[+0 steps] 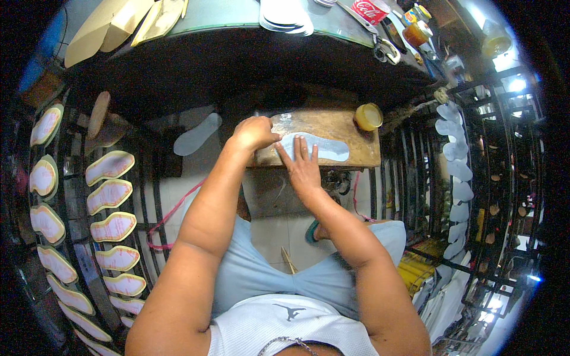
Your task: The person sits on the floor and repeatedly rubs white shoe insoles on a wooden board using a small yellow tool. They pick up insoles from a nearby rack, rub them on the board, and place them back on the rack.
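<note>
A pale grey-white shoe insole (332, 148) lies flat on a worn wooden work board (362, 139). Fingers spread, my right hand (304, 172) presses down on the insole's wider left part. My left hand (255, 133) is curled at the board's left end, its thumb side close to the insole's tip. Whatever its fingers may hold is hidden beneath them. A yellow round tub (369, 117) stands tilted at the board's far right corner. Left of the board, a second pale insole (198, 134) lies apart from my hands.
Racks on the left hold rows of yellow-edged insoles (111, 197). Grey insole pieces (457, 151) line a rack on the right. A glass-topped table (219, 18) across the back carries stacked white insoles (286, 16), a red-and-white cup (369, 10) and jars (417, 33).
</note>
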A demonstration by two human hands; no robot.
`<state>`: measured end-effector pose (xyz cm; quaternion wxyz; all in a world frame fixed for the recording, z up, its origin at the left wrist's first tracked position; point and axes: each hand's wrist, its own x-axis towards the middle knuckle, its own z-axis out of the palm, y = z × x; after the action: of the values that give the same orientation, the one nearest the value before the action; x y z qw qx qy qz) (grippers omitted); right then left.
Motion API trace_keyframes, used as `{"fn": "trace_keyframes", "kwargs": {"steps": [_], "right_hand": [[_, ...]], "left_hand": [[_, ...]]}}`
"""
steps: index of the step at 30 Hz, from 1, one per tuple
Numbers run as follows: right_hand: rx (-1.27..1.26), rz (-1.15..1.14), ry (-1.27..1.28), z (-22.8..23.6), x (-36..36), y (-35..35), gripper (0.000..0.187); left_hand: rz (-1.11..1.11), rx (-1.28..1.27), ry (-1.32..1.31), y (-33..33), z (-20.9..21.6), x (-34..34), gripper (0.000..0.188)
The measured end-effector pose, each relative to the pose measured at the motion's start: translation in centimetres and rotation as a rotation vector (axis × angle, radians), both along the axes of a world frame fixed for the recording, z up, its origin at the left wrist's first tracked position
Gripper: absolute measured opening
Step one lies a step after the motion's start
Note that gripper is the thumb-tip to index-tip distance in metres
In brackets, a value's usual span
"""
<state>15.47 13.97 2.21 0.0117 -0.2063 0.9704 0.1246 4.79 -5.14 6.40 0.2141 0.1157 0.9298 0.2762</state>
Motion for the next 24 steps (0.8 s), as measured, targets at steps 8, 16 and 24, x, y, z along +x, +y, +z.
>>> {"fn": "trace_keyframes", "kwargs": {"steps": [8, 16, 24], "right_hand": [[-0.490, 0.155, 0.052, 2.9, -0.8, 5.8, 0.076], [-0.330, -0.553, 0.177, 7.5, -11.6, 21.6, 0.062], [-0.212, -0.352, 0.189, 9.1, -13.7, 23.1, 0.034]], "left_hand": [[-0.046, 0.035, 0.051, -0.5, 0.4, 0.2, 0.057], [0.006, 0.004, -0.049, 0.8, 1.3, 0.5, 0.053], [0.009, 0.026, 0.051, 1.5, 1.0, -0.5, 0.028]]}}
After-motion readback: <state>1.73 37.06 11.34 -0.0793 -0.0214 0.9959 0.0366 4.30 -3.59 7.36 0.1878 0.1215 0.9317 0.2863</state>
